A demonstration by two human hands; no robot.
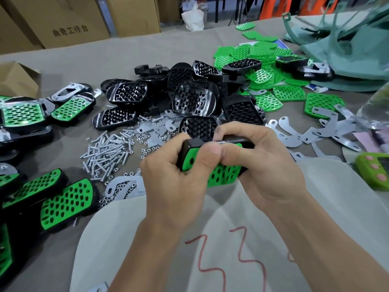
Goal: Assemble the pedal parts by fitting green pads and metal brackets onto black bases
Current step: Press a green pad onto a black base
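Gripping the black base (190,144) crosswise between them, the left hand (172,182) and right hand (267,165) are curling round its ends, thumbs pressing the green pad (223,176).

Your left hand (174,182) and right hand (263,165) are bare, forearms (147,245) uncovered to frame edge. Thumbnail (214,151) cut short. Pale beige cloth (117,239) over your lap, with a red zigzag scrawl (212,253).

Grey-covered table (126,60), cardboard boxes (69,20) behind, orange stools (273,7) beyond

Both hands (221,165) clutch green-padded pedal (223,173) over table (147,51).
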